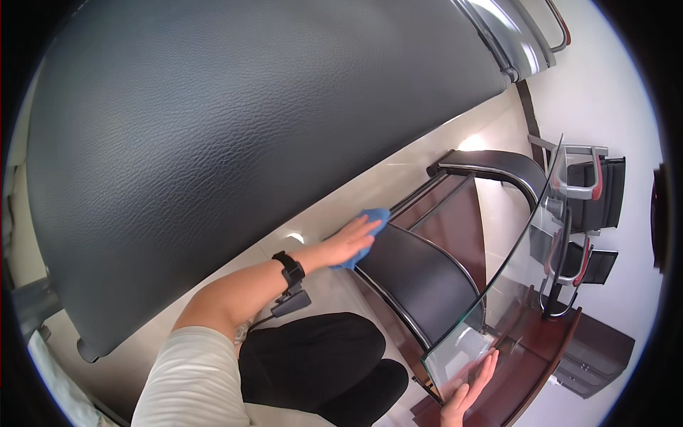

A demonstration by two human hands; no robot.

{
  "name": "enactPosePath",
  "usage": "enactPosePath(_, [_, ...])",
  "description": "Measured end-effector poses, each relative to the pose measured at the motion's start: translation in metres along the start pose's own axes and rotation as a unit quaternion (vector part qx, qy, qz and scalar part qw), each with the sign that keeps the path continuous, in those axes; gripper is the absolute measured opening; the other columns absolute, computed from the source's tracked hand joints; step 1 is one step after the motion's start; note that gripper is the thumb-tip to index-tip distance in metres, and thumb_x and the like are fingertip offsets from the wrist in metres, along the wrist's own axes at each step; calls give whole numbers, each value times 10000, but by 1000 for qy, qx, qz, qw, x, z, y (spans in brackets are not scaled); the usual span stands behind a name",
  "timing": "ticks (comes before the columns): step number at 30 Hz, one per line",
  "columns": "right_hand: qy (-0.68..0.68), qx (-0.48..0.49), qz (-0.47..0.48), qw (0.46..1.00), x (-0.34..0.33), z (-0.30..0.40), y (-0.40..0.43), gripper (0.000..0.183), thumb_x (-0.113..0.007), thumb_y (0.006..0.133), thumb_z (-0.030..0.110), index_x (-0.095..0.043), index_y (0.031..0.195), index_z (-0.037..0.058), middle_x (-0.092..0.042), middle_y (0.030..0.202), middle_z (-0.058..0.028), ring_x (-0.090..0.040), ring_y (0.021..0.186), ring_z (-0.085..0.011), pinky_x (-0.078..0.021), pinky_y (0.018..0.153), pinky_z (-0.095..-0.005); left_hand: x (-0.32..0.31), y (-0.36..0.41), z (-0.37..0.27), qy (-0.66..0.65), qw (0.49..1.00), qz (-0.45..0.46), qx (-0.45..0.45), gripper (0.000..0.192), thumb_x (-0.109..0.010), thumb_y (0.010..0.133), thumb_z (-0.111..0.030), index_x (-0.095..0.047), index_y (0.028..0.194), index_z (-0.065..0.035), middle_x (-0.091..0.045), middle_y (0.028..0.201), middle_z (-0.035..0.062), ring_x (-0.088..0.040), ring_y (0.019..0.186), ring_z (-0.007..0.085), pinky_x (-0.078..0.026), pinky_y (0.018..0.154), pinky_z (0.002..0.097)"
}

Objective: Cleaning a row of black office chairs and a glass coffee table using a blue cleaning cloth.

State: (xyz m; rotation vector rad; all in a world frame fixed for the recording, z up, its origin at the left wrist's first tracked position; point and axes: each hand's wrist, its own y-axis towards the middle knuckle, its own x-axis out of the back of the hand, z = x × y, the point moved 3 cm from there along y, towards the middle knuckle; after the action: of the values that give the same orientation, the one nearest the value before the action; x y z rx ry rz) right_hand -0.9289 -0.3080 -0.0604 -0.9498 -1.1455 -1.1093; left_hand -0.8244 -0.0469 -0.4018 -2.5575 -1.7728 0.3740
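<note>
My left hand [352,243], with a black band on its wrist, lies flat over a blue cloth [380,218]. The cloth is pressed against the end of a curved black panel [421,280] with shiny metal trim, part of a low table. My right hand [472,381] rests at the edge of the table's clear glass top [512,299], near its corner. Its fingers are extended and the thumb stands apart. The fingers touch or lie very close to the glass; whether they grip it is unclear.
A large black leather-look seat [240,123] fills the upper left. Dark red wooden panels [453,219] and a second curved black panel [488,163] belong to the table. Chairs with red-trimmed armrests [595,184] and a dark cabinet [595,355] stand at right. Below are my black-clad legs [315,363].
</note>
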Motion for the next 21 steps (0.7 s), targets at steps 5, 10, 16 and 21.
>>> enactPosePath(5, [16,-9,3,1000,-1,-4,-2,706,-330,971,487,-246,1469,-7,-161,1552,-182,-203,1428,-331,-240,1119,-473,-1,6,13,-43,999,-12,15,618,-311,1015,-451,-184,1515,-111,-99,1572,193,-34,1464,324,-59,1175,425])
enactPosePath(10, [21,2,-28,999,2,-4,-5,638,-355,972,409,-306,1437,-25,-245,1506,-253,-265,1384,-407,-216,1120,-487,-29,-27,-97,77,986,4,-146,631,-287,999,-476,-181,1516,-132,-127,1559,222,-100,1440,407,-100,1155,501])
enactPosePath(16, [34,4,-32,999,-4,-6,-3,677,-355,972,484,-316,1437,-7,-251,1504,-253,-268,1383,-403,-215,1118,-494,-49,-52,-193,266,891,63,-362,587,-601,873,-322,-430,1401,-131,-270,1525,148,-241,1406,360,-185,1133,529])
enactPosePath(21, [5,-7,-2,1000,0,-9,-5,710,-340,964,497,-261,1464,-2,-182,1539,-206,-234,1412,-354,-272,1104,-478,-35,-38,-188,200,915,82,-341,548,-605,877,-323,-455,1387,-187,-268,1527,142,-235,1409,366,-221,1122,534])
